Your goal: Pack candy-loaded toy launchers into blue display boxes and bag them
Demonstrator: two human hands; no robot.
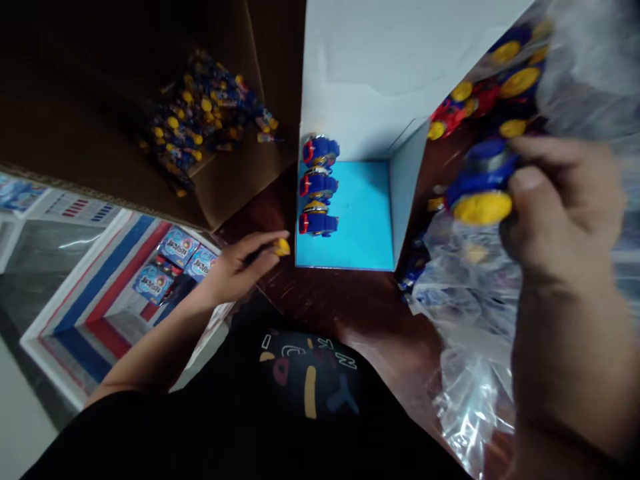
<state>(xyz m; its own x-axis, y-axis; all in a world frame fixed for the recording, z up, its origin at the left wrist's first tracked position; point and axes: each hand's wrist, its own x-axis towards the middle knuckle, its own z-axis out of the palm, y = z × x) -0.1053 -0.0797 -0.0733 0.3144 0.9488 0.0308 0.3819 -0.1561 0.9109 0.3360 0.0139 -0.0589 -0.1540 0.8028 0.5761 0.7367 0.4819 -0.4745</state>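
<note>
My left hand (pixel 245 267) is closed in a pinch around a small yellow-capped piece (pixel 283 247), just left of the white box; the rest of the piece is hidden by the fingers. Off to the right, my right hand (pixel 565 207) grips a blue toy with a large yellow wheel-like disc (pixel 483 208), blurred by motion. Between the hands stands an open white box (pixel 360 80) with a bright blue bottom (pixel 363 220). Three blue toys (pixel 319 185) with red and yellow parts sit in a row along its left side.
A deep brown carton (pixel 235 193) at upper left holds a heap of small yellow-capped pieces (pixel 205 107). More blue, red and yellow toys (pixel 480 93) and clear plastic bags (pixel 465 300) lie at right. A striped box (pixel 100 300) holding printed packs stands lower left.
</note>
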